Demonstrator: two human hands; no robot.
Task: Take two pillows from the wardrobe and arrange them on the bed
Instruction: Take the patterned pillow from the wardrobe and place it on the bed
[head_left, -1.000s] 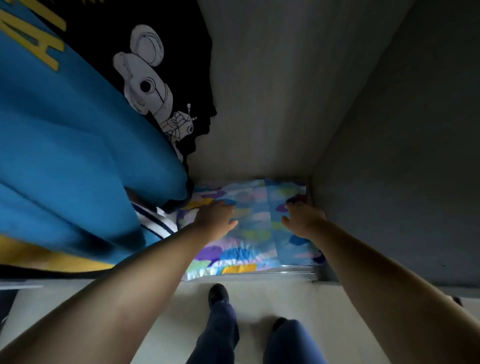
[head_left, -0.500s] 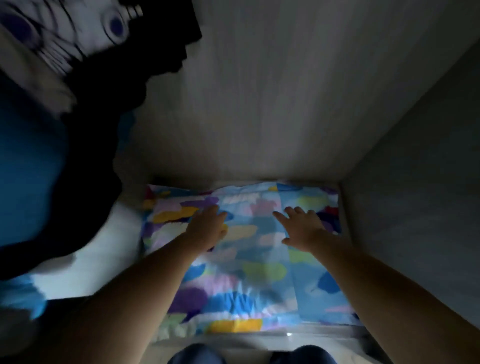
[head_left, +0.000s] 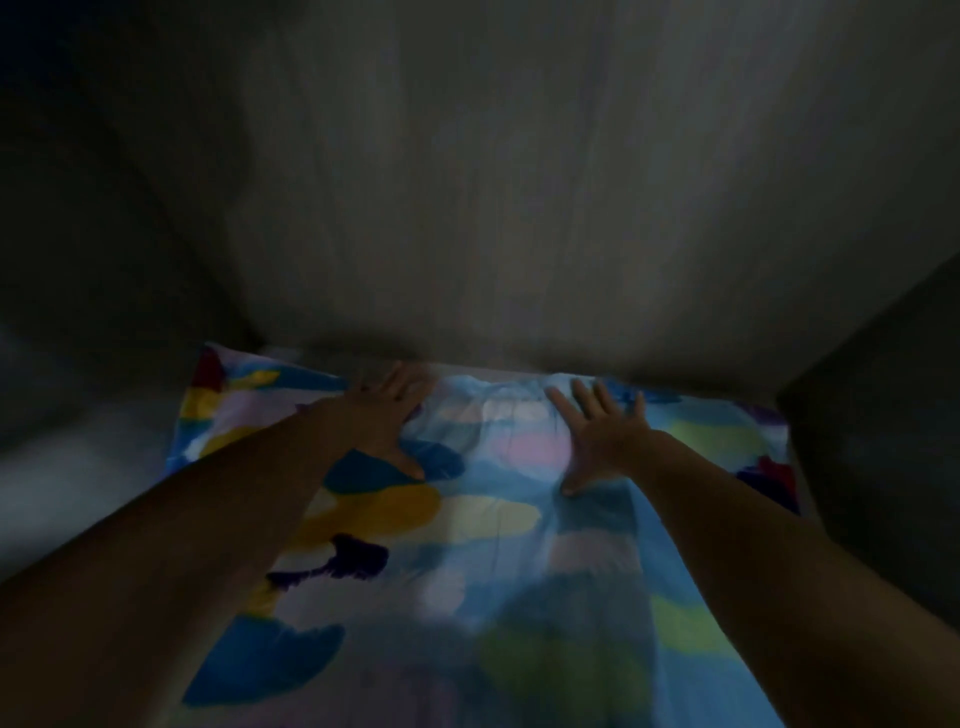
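While the view is dim and blurred, it looks down into a wardrobe compartment, with two bare forearms reaching in from the bottom corners. A colourful pillow (head_left: 467, 530) fills the floor of the compartment from the middle down to six o'clock. Its cover is mostly pale blue, with soft patches of yellow, pink, green, dark blue and purple. A fold or seam runs down its right part; whether a second pillow lies there cannot be told.

The left hand (head_left: 387, 415), at about ten o'clock from the centre of the pillow, lies flat on the cover with its fingers spread and its thumb pointing toward six o'clock. The right hand (head_left: 602, 434), at about one o'clock, also lies flat, palm down, fingers fanned wide and thumb stretched toward six o'clock. Neither hand grips the fabric. Both sets of fingertips reach near the far edge of the pillow, close to the back wall (head_left: 493, 182), a pale grey panel filling twelve o'clock. A darker side wall (head_left: 883, 441) stands at three o'clock, just beside the pillow's right edge.
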